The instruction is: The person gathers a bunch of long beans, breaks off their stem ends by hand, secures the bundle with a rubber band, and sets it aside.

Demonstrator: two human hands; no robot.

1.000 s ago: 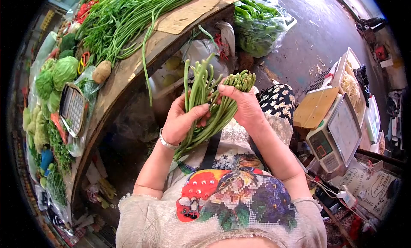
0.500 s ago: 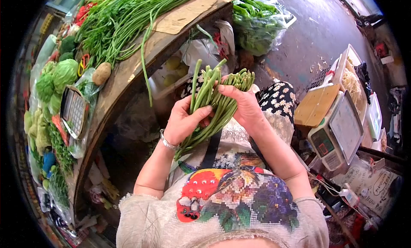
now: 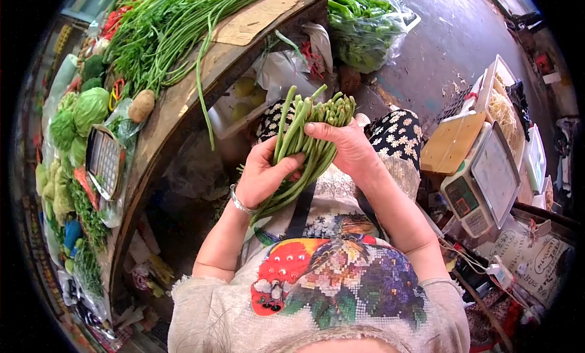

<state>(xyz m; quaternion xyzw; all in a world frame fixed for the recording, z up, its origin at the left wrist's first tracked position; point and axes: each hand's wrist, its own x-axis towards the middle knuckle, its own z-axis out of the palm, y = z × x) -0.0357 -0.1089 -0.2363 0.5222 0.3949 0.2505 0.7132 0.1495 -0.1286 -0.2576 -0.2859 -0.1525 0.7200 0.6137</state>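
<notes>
A bundle of long green beans (image 3: 312, 152) is held over my lap, tips pointing up and away, tails hanging past my left wrist. My left hand (image 3: 263, 175), with a silver bangle at the wrist, is wrapped round the lower left of the bundle, thumb on top. My right hand (image 3: 346, 144) grips the upper right part, its thumb laid across the beans just below their bunched ends. A few beans on the left stick up higher than the rest. The fingers behind the bundle are mostly hidden.
Left, a curved wooden counter (image 3: 183, 112) carries leafy greens (image 3: 164, 42), a cabbage (image 3: 91, 105), a potato (image 3: 141, 106) and a calculator (image 3: 105, 161). A bag of green peppers (image 3: 362, 33) stands on the floor ahead. A weighing scale (image 3: 472, 197) is at right, beside a brown board (image 3: 454, 142).
My right hand and the beans' bunched ends have shifted slightly left, closer to the upright beans. The left hand keeps its hold, and the view has moved a little.
</notes>
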